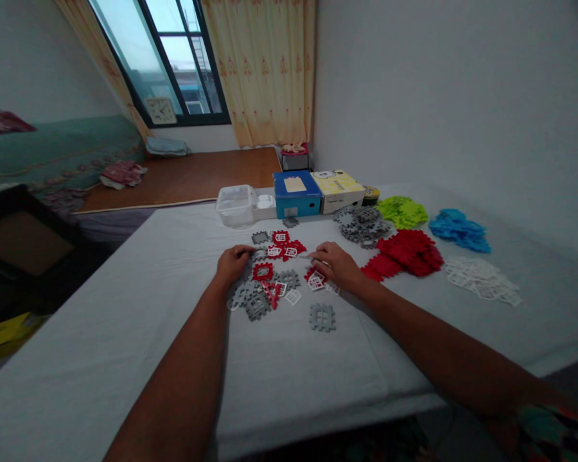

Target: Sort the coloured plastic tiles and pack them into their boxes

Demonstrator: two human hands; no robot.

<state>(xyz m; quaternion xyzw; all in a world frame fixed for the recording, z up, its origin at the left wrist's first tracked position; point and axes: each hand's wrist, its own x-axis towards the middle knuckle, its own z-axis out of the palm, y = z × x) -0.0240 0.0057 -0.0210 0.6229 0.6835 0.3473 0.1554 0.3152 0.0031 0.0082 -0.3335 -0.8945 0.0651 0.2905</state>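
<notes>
Both my hands rest on a scatter of flat interlocking plastic tiles on a white-covered table (125, 333). My left hand (232, 263) has its fingers curled over grey tiles (251, 299) at the scatter's left side. My right hand (336, 264) lies over red and white tiles (315, 280), fingers bent and pressed down on them. Between the hands lie red tiles (285, 247) with white window inserts. A single grey tile (322, 317) sits apart, nearer to me. Whether either hand actually grips a piece is hidden by the fingers.
Sorted tile piles lie to the right: grey (363, 224), green (403, 211), blue (458, 229), red (409, 251), white (481, 279). Behind stand a clear plastic tub (236, 205), a blue box (296, 193) and a yellow-white box (338, 190). A wall runs along the right.
</notes>
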